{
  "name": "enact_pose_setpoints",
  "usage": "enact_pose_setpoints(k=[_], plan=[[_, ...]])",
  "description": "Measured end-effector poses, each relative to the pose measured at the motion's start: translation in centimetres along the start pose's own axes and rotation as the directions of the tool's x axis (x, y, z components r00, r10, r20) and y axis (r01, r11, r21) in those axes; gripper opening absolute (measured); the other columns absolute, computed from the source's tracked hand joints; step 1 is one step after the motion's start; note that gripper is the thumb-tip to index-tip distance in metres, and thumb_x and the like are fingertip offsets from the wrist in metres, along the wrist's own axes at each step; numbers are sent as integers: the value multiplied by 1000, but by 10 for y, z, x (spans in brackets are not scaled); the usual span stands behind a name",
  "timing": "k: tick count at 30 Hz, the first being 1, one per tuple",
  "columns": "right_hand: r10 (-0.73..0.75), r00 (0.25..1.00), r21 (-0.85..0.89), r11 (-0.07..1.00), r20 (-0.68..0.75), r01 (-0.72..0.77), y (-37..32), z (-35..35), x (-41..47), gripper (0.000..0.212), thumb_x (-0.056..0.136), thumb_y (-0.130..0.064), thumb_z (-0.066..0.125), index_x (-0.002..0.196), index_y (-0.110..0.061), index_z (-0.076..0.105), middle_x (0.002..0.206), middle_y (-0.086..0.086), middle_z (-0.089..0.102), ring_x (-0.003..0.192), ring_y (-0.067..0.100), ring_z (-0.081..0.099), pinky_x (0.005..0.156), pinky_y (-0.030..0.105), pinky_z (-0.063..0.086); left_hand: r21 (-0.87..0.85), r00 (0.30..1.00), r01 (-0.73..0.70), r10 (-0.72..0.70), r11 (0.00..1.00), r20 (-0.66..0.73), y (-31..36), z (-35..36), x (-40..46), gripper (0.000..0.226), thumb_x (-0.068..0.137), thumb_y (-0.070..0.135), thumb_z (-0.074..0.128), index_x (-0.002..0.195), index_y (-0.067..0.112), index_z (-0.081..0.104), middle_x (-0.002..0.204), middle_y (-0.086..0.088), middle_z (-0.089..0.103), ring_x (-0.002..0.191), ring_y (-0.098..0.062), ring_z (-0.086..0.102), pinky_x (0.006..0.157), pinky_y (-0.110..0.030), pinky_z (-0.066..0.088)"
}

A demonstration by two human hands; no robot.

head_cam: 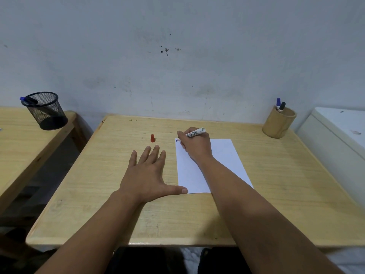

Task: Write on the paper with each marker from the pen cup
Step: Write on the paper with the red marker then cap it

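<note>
A white sheet of paper [223,155] lies on the wooden table [98,184]. My right hand [195,147] grips a white marker [195,133], its tip down at the paper's top left corner, where a small blue mark shows. My left hand [147,173] lies flat and spread on the table, its thumb touching the paper's bottom left corner. A red marker cap [152,138] stands on the table beyond my left fingers. The wooden pen cup [278,122] at the far right corner holds a blue-capped and a black-capped marker [280,105].
A black mesh pen cup [45,110] with a blue-capped marker stands on a second wooden table [19,139] to the left, across a gap. A white cabinet [339,139] adjoins the table's right side. A wall runs directly behind.
</note>
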State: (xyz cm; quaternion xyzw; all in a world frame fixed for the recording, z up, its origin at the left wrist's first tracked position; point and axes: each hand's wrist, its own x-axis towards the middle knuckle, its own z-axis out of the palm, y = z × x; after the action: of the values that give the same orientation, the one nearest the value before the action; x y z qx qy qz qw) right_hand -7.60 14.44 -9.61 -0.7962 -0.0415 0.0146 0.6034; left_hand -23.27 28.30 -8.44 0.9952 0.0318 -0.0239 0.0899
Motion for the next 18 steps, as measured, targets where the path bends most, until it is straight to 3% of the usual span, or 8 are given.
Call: enact_pose_setpoints(k=[10, 14, 18], plan=[[8, 1000, -22, 1000, 4, -8, 0, 0, 0, 26, 80, -37, 73, 59, -24, 67, 65, 6, 76, 56, 19, 67, 63, 41, 57, -5, 1000, 2, -2, 1000, -4, 1, 0, 1, 148, 49, 113, 26, 167, 24, 7, 175, 1, -6, 161, -18, -13, 128, -57, -7], [44, 998, 171, 984, 38, -50, -6, -5, 0, 31, 88, -34, 84, 70, -16, 66, 68, 14, 71, 59, 23, 62, 60, 34, 53, -7, 1000, 7, -7, 1000, -1, 0, -1, 1, 149, 48, 114, 27, 167, 24, 8, 175, 1, -6, 161, -18, -13, 128, -57, -7], [70, 988, 264, 959, 135, -104, -26, -14, 1, 34, 83, -44, 91, 74, -22, 66, 72, 10, 68, 58, 24, 53, 51, 29, 43, -37, 1000, 4, -4, 999, -7, 4, -8, -3, 149, 47, 113, 31, 166, 25, 13, 175, 1, 1, 161, -18, -9, 128, -56, -5]])
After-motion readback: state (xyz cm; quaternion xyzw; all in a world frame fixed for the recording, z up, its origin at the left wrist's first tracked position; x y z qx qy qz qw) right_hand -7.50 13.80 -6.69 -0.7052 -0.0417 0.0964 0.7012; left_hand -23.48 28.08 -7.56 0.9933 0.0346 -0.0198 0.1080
